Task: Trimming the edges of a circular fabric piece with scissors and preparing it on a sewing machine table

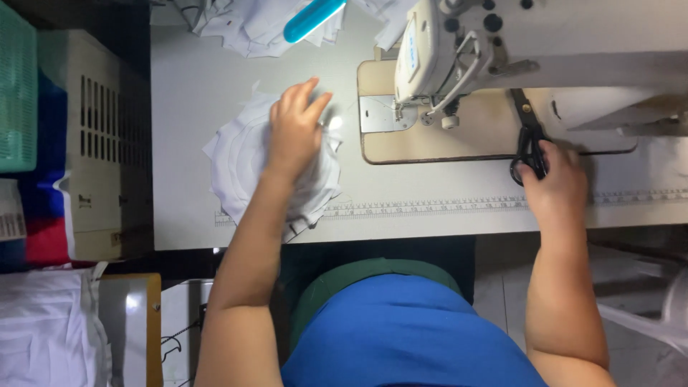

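Blue shirt [401, 337] lowest and closest, both bare forearms reaching up from it over a white table [186, 93]. Left hand [294, 129] spread flat, fingers loosely open, pressing down on a stack of white cloth pieces [236, 165] near the table's front edge; gripping nothing. Right hand [555, 183] curled around the black handles of scissors [529, 136], blades pointing away across the tan base plate [473, 136] of a white sewing machine [444, 50]. Printed ruler strip [430, 208] along the table front, between the two hands. More white cloth [244, 25] heaped at the far edge, with a turquoise handle [312, 18] lying on it. Green plastic basket [18, 86] far left, contents out of sight; beside it a beige slotted box [89, 143]. White fabric [43, 330] piled lower left.
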